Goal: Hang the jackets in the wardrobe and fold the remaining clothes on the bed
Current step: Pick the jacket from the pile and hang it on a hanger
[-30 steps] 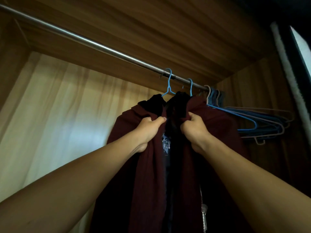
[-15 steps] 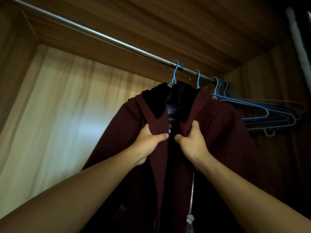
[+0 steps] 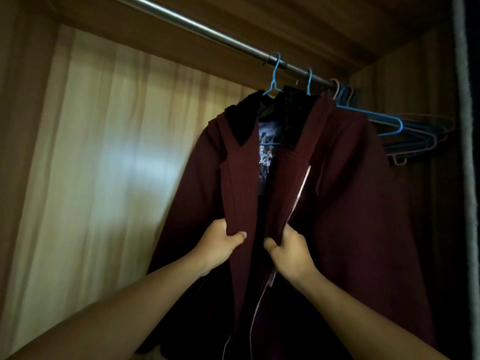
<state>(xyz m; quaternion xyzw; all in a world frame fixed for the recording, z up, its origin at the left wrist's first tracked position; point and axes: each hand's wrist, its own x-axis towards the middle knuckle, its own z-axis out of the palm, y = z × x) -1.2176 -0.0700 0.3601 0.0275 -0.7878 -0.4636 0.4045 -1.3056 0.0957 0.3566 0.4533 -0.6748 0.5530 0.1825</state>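
- The jacket (image 3: 350, 203) is hung on a blue hanger (image 3: 275, 74) from the rail (image 3: 194, 25) inside the wardrobe (image 3: 104, 152), so its weight is carried there.
- Both front edges are gripped, probably so that the open front is drawn straight.
- The left hand (image 3: 220, 245) is clamped on one edge and the right hand (image 3: 291, 252) on the zip (image 3: 299, 194) edge. The hands are near each other but apart.
- Both forearms are stretched upward.
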